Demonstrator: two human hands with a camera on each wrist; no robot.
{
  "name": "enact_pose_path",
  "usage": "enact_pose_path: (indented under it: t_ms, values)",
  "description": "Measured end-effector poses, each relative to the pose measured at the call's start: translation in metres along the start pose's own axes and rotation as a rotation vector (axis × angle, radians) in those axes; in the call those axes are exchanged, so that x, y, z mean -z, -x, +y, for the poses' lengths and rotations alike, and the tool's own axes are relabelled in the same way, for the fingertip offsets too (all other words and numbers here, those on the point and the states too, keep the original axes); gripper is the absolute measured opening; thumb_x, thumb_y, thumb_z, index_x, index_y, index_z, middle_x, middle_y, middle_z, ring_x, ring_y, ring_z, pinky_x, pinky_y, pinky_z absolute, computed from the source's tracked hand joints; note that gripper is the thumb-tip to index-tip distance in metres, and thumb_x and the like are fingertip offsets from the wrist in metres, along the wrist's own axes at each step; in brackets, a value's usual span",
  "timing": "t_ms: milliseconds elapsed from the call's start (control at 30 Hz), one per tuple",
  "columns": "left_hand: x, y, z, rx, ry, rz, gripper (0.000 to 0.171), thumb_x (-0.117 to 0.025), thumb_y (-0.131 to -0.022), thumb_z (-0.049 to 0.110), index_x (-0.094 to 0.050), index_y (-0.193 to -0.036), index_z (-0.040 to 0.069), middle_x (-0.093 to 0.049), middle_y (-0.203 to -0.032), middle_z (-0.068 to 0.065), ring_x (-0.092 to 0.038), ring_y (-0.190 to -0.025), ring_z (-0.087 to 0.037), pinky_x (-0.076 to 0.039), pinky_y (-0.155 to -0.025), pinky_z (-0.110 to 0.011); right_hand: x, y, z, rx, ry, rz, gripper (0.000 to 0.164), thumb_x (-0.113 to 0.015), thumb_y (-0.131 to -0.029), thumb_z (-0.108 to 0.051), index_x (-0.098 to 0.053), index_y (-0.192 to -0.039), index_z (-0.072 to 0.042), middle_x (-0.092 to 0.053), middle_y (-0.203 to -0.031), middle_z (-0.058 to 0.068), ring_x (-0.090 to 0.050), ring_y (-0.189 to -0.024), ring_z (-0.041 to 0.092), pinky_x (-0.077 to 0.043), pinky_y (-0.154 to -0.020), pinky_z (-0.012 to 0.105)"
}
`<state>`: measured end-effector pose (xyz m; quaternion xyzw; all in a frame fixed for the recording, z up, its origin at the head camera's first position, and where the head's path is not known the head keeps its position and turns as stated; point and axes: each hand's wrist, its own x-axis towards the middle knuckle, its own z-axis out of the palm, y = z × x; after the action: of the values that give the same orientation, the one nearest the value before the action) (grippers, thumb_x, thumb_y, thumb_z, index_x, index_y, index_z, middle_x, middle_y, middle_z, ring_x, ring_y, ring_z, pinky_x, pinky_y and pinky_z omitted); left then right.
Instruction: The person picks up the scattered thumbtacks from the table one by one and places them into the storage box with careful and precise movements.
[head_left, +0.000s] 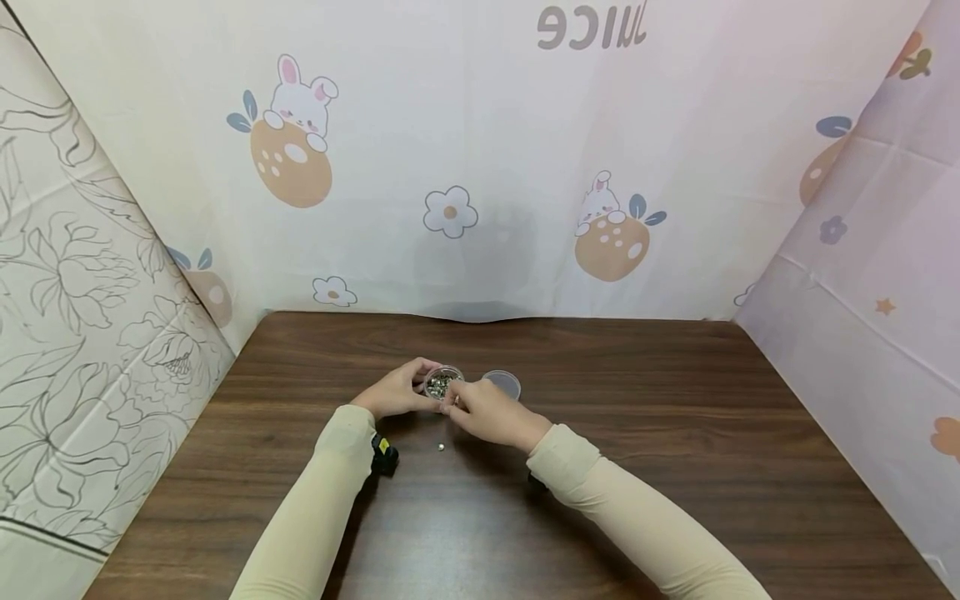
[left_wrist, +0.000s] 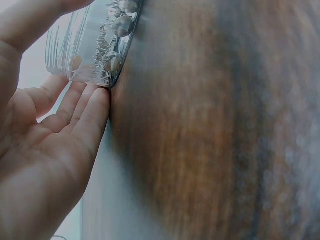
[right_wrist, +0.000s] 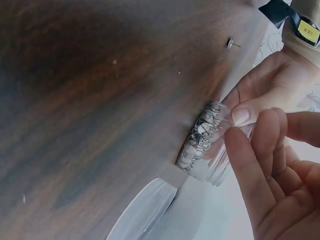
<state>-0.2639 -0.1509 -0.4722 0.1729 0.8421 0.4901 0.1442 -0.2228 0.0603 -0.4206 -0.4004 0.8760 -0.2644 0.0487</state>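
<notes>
A small clear plastic jar (head_left: pixel 446 367) stands on the table with many metal thumbtacks (right_wrist: pixel 200 131) at its bottom. My left hand (head_left: pixel 396 391) holds the jar from the left, thumb on the near side and fingers around the far side. In the left wrist view, fingertips of the left hand (left_wrist: pixel 60 140) touch the jar wall (left_wrist: pixel 61 47) near its base. My right hand (head_left: pixel 495 414) is at the jar's near right rim, thumb and fingers drawn together; whether a tack is between them is hidden. One loose thumbtack (head_left: pixel 441 447) lies on the table, its pin pointing up.
The clear round lid (head_left: pixel 502 382) lies on the table just right of the jar, behind the right hand. Brown wood-grain table (head_left: pixel 645 392) extends around both forearms. A printed curtain (head_left: pixel 517 250) hangs along the table's back edge, with more cloth at both sides.
</notes>
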Motion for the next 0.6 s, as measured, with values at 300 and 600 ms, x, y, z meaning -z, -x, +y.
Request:
enact_pose_path:
  t_ms: [300, 600]
  values:
    - [0.004, 0.014, 0.027, -0.021, 0.082, -0.059, 0.070, -0.077, -0.076, 0.014, -0.040, -0.133, -0.001, -0.051, -0.127, -0.019, -0.049, -0.116, -0.027, -0.041, -0.102, -0.048, 0.003, -0.011, 0.008, -0.092, -0.007, 0.063, 0.008, -0.051, -0.095, -0.015, -0.058, -0.094, -0.013, -0.058, -0.063, -0.001, -0.042, -0.043, 0.004, -0.037, -0.040, 0.017]
    - [0.006, 0.017, 0.032, -0.038, 0.088, -0.070, 0.068, -0.076, -0.077, 0.013, -0.040, -0.133, -0.001, -0.045, -0.133, -0.020, -0.043, -0.122, -0.030, -0.036, -0.106, -0.048, 0.001, -0.018, 0.018, -0.133, 0.000, 0.068, 0.010, -0.051, -0.095, -0.016, -0.059, -0.094, -0.013, -0.059, -0.064, 0.000, -0.044, -0.044, 0.006, -0.039, -0.041, 0.018]
